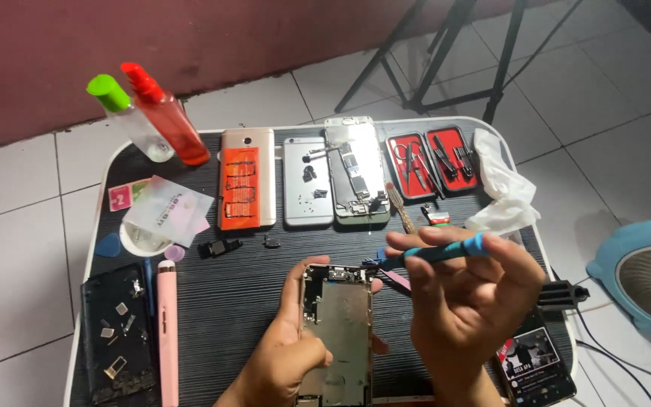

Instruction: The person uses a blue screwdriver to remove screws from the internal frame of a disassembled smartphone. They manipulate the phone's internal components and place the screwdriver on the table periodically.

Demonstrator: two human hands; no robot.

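My left hand (288,354) grips an opened phone frame (337,324) by its left edge, holding it upright over the dark ribbed table (242,294). Its metal inner plate faces up. My right hand (465,298) holds a blue-handled screwdriver (435,252) between thumb and fingers. The tool's dark tip points left at the upper right corner of the frame.
At the back lie three opened phones (247,177) (308,181) (356,169), a red tool case (431,162), a brush (401,207) and a white cloth (502,185). Two bottles (163,113) stand back left. A pink pen (167,332), dark phone shell (114,332), lit phone (536,365) and blue fan (646,275) flank me.
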